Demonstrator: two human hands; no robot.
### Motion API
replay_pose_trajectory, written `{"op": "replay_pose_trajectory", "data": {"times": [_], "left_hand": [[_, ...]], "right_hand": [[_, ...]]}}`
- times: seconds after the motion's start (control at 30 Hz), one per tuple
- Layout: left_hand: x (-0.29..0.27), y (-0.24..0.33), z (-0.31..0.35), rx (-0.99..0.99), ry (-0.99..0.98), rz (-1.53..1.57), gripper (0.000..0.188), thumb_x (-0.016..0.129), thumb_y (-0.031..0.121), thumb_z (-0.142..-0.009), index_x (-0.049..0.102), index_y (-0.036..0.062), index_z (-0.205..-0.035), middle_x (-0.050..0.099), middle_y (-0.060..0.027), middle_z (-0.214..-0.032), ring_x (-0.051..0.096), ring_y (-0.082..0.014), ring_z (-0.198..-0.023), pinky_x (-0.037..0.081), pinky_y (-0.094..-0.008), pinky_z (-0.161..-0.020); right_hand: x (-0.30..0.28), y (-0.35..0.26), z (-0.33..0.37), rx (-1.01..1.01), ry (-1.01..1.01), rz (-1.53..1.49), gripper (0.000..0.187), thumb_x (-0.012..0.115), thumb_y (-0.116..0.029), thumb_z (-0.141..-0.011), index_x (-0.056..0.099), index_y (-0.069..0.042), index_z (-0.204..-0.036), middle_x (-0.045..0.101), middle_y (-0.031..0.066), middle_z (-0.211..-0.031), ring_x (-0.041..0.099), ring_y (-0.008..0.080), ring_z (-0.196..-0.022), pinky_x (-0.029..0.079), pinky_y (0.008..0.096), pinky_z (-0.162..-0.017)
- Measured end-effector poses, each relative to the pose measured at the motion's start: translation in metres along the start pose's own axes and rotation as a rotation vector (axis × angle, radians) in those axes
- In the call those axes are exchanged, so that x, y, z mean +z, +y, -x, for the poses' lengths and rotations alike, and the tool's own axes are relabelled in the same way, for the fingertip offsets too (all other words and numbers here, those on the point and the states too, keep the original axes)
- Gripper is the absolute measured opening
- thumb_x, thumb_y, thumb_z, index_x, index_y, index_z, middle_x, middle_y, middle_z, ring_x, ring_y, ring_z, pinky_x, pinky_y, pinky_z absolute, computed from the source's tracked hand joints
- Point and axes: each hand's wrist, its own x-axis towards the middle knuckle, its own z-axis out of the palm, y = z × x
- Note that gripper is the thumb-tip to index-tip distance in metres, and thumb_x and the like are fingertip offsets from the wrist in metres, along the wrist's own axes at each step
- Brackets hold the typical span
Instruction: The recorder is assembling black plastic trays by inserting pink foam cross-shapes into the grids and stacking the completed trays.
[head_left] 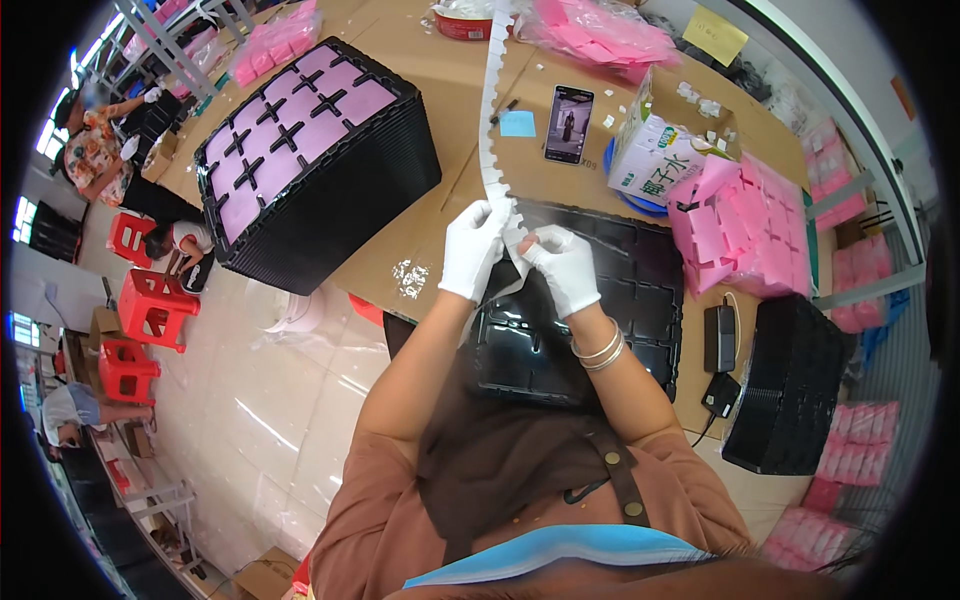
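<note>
A long white paper-like strip (488, 120) with a notched edge runs down from the far side of the table to my hands. In its white glove, my left hand (474, 250) is closed on this strip. My right hand (563, 268), gloved in white with bare fingertips showing, pinches the strip's lower part close beside the left. The strip's loose end hangs below, between the two hands. Under them lies a shiny black plastic tray (640, 290) divided into compartments. My right wrist wears bangles.
A tall stack of black trays (330, 190) with pink pieces stands left. To the right are a carton (650, 150), pink bagged pieces (745, 230) and more black trays (785, 390). A phone (570, 125) lies ahead. Red stools (155, 310) and other people are at far left.
</note>
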Motion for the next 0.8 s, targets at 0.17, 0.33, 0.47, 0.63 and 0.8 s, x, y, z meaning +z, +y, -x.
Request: {"op": "replay_pose_trajectory", "data": {"times": [0.17,0.33,0.47,0.63,0.8], "left_hand": [[0.004,-0.002,-0.009,0.003,0.066,0.074,0.016,0.061,0.021,-0.094,0.064,0.0055,-0.092,0.054,0.0045,-0.064,0.041,-0.0005,-0.049,0.03,-0.0186,-0.044],[-0.018,0.007,0.001,0.086,0.123,-0.019,0.019,0.061,0.024,-0.094,0.065,0.0069,-0.09,0.049,0.0083,-0.065,0.038,0.0022,-0.051,0.026,-0.0163,-0.045],[-0.013,0.012,0.01,0.098,0.108,-0.027,0.018,0.062,0.024,-0.094,0.065,0.0069,-0.09,0.052,0.0083,-0.067,0.037,0.0026,-0.051,0.026,-0.0158,-0.046],[-0.005,0.018,0.022,0.091,0.063,0.002,0.016,0.062,0.022,-0.094,0.065,0.0066,-0.09,0.057,0.0069,-0.072,0.04,0.002,-0.052,0.028,-0.0162,-0.046],[0.008,0.007,0.025,0.124,0.02,0.019,0.017,0.063,0.02,-0.093,0.063,0.0056,-0.086,0.059,0.0038,-0.073,0.043,0.0003,-0.053,0.031,-0.0171,-0.047]], "right_hand": [[0.005,-0.03,0.021,-0.374,0.143,0.0,0.01,0.073,0.002,-0.074,0.066,-0.003,-0.079,0.06,0.0018,-0.084,0.058,0.0091,-0.079,0.046,0.0224,-0.067],[-0.016,-0.002,0.045,-0.263,-0.566,0.568,0.012,0.077,-0.007,-0.06,0.066,-0.006,-0.065,0.06,0.0086,-0.08,0.06,0.0255,-0.08,0.05,0.0355,-0.073],[0.005,0.035,0.068,-0.157,-0.514,1.216,0.015,0.077,-0.012,-0.061,0.067,-0.007,-0.071,0.061,0.0108,-0.089,0.06,0.0281,-0.087,0.051,0.0406,-0.073],[-0.008,0.019,0.039,-0.342,-0.144,0.641,0.028,0.077,-0.009,-0.067,0.062,-0.004,-0.09,0.058,0.0084,-0.089,0.06,0.0198,-0.078,0.049,0.0327,-0.067],[0.003,-0.03,0.016,-0.023,-0.052,-0.045,0.014,0.07,-0.003,-0.081,0.065,-0.001,-0.094,0.06,-0.0025,-0.078,0.052,0.0037,-0.067,0.043,0.0194,-0.063]]}}
